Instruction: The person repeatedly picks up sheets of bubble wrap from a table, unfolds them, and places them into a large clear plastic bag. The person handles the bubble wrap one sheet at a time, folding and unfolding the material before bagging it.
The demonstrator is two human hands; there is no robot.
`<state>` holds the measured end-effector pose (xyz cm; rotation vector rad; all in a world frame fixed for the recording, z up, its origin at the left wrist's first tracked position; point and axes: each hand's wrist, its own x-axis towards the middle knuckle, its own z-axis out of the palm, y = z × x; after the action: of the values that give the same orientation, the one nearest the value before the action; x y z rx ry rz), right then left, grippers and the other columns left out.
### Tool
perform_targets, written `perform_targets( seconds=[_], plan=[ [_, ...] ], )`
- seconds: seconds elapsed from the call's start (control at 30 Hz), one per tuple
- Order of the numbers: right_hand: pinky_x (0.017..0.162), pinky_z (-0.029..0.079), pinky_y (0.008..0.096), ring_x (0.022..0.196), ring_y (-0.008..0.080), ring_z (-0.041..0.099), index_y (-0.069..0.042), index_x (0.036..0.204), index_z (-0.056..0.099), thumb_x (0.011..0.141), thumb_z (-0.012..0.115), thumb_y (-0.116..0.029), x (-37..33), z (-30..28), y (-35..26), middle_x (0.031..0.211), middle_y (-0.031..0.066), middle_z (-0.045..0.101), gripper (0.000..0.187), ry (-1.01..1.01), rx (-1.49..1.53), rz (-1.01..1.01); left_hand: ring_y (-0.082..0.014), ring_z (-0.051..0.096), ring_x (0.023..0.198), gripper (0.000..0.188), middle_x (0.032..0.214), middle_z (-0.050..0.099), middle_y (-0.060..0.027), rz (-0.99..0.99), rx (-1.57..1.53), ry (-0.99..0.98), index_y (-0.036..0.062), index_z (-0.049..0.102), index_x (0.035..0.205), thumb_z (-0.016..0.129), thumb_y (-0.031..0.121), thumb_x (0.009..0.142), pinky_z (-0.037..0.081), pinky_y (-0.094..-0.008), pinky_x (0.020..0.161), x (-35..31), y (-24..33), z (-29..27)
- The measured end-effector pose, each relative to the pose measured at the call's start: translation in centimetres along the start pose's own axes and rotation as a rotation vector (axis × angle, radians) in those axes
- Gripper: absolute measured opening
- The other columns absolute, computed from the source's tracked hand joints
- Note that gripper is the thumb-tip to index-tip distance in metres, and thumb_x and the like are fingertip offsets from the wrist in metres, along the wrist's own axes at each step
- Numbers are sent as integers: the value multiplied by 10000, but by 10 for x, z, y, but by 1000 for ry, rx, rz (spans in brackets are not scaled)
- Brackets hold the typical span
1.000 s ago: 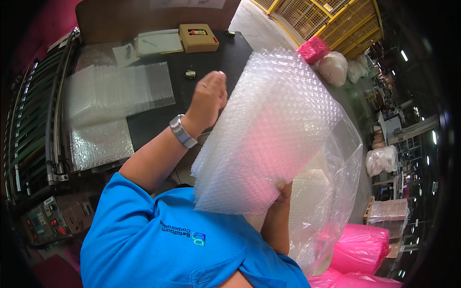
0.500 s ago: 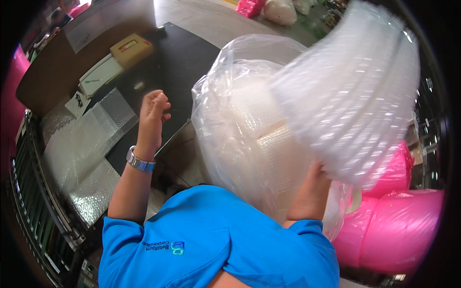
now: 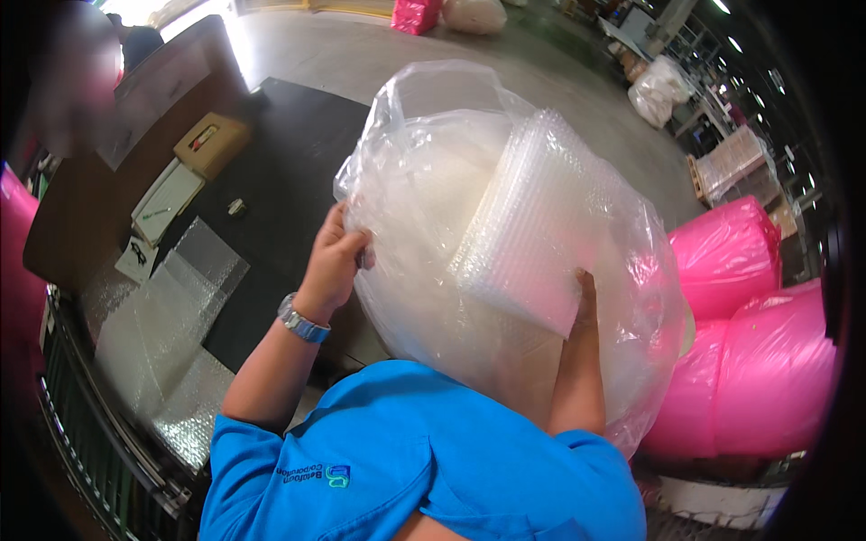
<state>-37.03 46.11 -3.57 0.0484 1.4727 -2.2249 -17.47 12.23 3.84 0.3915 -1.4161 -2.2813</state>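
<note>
Clear bag (image 3: pixel 406 270) between black tabletop (image 3: pixel 281 189) and pink bundles (image 3: pixel 776 379), floor (image 3: pixel 564 86) beyond

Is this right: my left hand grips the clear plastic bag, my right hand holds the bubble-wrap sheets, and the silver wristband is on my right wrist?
Not quite: the head view shows the silver wristband on the left wrist, not the right. The left hand does grip the clear plastic bag, and the right hand holds the bubble-wrap sheets.
</note>
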Motion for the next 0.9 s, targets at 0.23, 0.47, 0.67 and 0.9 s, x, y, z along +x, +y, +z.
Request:
perform_targets(
  seconds=[0.23, 0.47, 0.67, 0.9],
  plan=[
    [869, 444, 393, 1011, 282, 514, -16, 1239, 363, 719, 593, -322, -84, 37, 3, 1142, 141, 479, 645, 2, 87, 85, -266, 514, 1074, 720, 1275, 417, -186, 425, -262, -360, 47, 185, 1372, 483, 23, 716, 433, -352, 890, -47, 102, 75],
    [889, 413, 424, 1171, 305, 367, -79, 1364, 144, 638, 659, -198, -80, 31, 20, 1284, 149, 329, 897, -251, 14, -102, -293, 484, 1115, 639, 1271, 415, -187, 403, -270, -320, 44, 233, 1347, 464, -1, 753, 423, -404, 920, -35, 93, 64],
    [853, 439, 386, 1092, 298, 459, -21, 1348, 180, 606, 676, -189, -71, 26, -7, 1219, 156, 415, 908, -375, 42, -128, -265, 529, 1034, 599, 1207, 458, -190, 471, -190, -328, 38, 252, 1334, 447, -14, 770, 454, -387, 874, -35, 103, 79],
    [869, 429, 368, 1081, 254, 479, -19, 1347, 217, 590, 651, -171, -45, -2, 2, 1225, 139, 437, 886, -389, -125, -44, -163, 582, 806, 472, 959, 569, -127, 356, -36, -335, 27, 306, 1292, 407, 22, 831, 477, -297, 736, -9, 103, 93]
  ],
)
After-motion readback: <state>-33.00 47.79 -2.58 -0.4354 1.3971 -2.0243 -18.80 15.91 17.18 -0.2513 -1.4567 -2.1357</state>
